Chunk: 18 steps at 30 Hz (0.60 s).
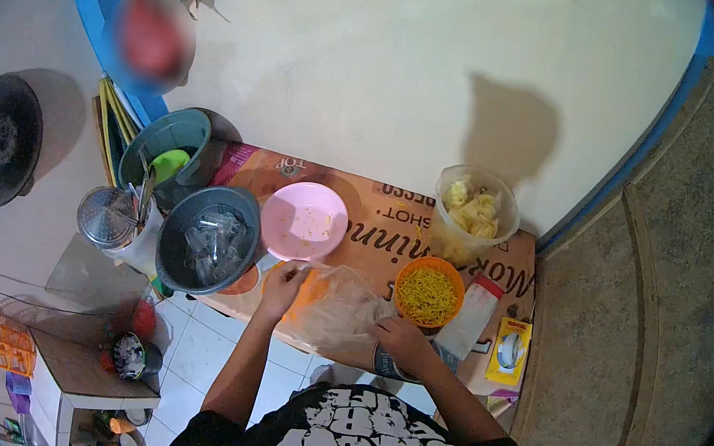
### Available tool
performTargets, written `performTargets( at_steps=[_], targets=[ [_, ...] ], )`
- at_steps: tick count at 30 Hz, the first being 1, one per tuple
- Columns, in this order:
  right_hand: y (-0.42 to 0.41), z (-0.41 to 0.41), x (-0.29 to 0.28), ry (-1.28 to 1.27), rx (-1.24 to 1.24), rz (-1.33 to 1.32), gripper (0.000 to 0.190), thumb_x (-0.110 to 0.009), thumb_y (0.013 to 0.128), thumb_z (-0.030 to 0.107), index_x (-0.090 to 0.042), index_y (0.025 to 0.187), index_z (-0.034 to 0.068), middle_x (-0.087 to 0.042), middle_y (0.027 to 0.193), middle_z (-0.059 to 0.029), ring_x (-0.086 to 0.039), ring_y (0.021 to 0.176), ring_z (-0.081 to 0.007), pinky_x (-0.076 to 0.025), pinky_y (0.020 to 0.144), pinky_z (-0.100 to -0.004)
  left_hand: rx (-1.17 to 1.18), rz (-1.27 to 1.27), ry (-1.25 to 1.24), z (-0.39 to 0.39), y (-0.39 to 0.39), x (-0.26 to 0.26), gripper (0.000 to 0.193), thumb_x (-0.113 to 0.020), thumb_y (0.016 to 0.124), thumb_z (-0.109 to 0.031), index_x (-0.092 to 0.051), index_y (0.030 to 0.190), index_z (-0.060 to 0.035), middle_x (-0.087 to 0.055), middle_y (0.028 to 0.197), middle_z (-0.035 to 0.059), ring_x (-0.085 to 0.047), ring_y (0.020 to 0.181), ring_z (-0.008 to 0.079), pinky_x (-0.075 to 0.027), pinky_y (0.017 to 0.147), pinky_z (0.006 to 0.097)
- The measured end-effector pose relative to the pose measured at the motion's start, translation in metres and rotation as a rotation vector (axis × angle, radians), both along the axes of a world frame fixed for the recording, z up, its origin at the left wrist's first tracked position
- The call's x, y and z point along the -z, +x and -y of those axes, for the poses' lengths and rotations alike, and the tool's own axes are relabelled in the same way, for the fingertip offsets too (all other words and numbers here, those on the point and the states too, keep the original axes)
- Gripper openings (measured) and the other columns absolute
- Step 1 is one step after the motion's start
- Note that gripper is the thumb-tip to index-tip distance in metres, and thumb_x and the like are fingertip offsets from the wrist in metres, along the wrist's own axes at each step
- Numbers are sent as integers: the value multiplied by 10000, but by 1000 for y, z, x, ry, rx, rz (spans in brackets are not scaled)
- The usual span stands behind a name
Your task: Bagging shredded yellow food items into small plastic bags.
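A large clear plastic bag (pixel 341 311) lies crumpled across the front of the table, with something orange showing through its left part. My left hand (pixel 284 286) pinches the bag's upper left edge just below a pink plastic bowl (pixel 305 222). At the bag's right end is my right hand (pixel 397 340), fingers bent against the plastic; whether they grip it is unclear. Just above that hand stands an orange bowl (pixel 430 293) full of thin yellow shreds. Small yellowish bits stick to the inside of the pink bowl.
A clear tub (pixel 475 214) of bagged yellow food stands by the wall. To the right lie a red-topped clear packet (pixel 471 314) and a yellow package (pixel 508 350). A grey basin (pixel 208 238) of clear plastic items, a green bucket (pixel 166 146) and a utensil container (pixel 140 233) crowd the left.
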State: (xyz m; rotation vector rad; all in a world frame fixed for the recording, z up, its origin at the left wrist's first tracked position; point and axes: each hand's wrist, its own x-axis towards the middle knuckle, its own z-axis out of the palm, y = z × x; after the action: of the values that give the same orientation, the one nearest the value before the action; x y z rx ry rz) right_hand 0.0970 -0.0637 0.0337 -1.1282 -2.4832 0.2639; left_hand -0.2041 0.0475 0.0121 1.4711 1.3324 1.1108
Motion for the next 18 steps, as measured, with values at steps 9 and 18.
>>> performTargets(
  at_steps=[9,18],
  targets=[
    [-8,-7,-95,-361,216,50,179,-672,829,115,-675,1003,75,-650,1035,-151,-665,887,-348,-555,789,-431,244,-582,340,28,80,-110,169,-642,919,-102,-708,1050,-18,-652,753,74,-625,686,195,-493,632,327],
    [33,0,-77,-85,327,-56,152,-685,824,90,-673,965,34,-632,1008,-158,-634,945,-355,-521,847,-426,79,-279,254,38,47,-72,133,-648,920,-106,-676,959,18,-624,667,115,-600,583,156,-478,560,296]
  ],
)
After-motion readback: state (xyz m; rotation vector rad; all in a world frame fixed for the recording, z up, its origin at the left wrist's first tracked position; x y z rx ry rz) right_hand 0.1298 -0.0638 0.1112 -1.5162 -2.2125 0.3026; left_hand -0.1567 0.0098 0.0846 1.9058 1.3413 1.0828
